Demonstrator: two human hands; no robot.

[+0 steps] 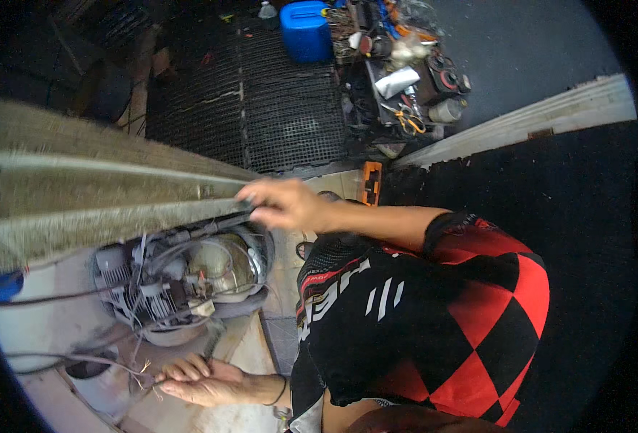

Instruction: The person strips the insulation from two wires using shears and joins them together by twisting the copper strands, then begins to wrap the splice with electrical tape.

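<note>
My right hand (283,206) reaches left and pinches the end of a long dusty grey panel (81,180), right where a black cable (203,229) runs beneath it. Below the panel a round motor with a shiny metal bowl and tangled wires (182,281) sits in a dirty white housing (37,325). At the bottom, my left hand (203,379) lies on the housing with its fingers closed on thin wires with frayed copper ends (146,369). My black and red shirt (434,317) fills the lower right.
Black grid mats (261,108) cover the floor beyond the panel. A blue canister (306,29) and a pile of tools and parts (405,72) lie at the top. An orange tool (372,182) rests by a pale board (521,119). A blue object (5,285) sits at the far left.
</note>
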